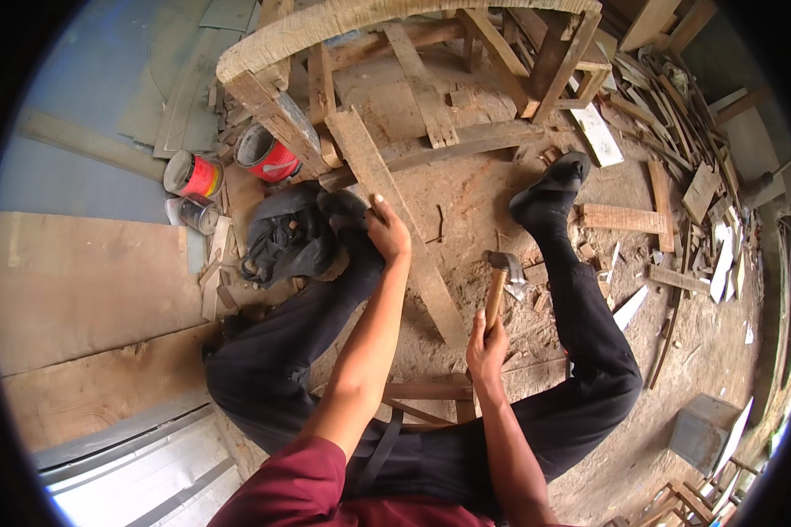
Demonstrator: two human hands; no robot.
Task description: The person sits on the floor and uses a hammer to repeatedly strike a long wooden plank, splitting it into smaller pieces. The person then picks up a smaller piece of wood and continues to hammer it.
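Note:
My left hand [388, 230] is closed around the left edge of a long wooden board [422, 272], its thumb on top. The board slants from the wooden frame [413, 19] at the far side down toward my lap. In my right hand [487, 351] is a claw hammer [498, 288], gripped by its wooden handle with the dark metal head up. The hammer is to the right of the board and apart from it. My legs are spread to either side, with dark socks on my feet.
Paint cans [192, 174] and a dark cloth bundle [290, 233] lie left of the frame. Scrap wood [677, 132] is heaped along the right side, with loose offcuts [622, 218] nearer. A grey metal container [705, 432] stands at lower right. Large wooden panels [97, 290] fill the left.

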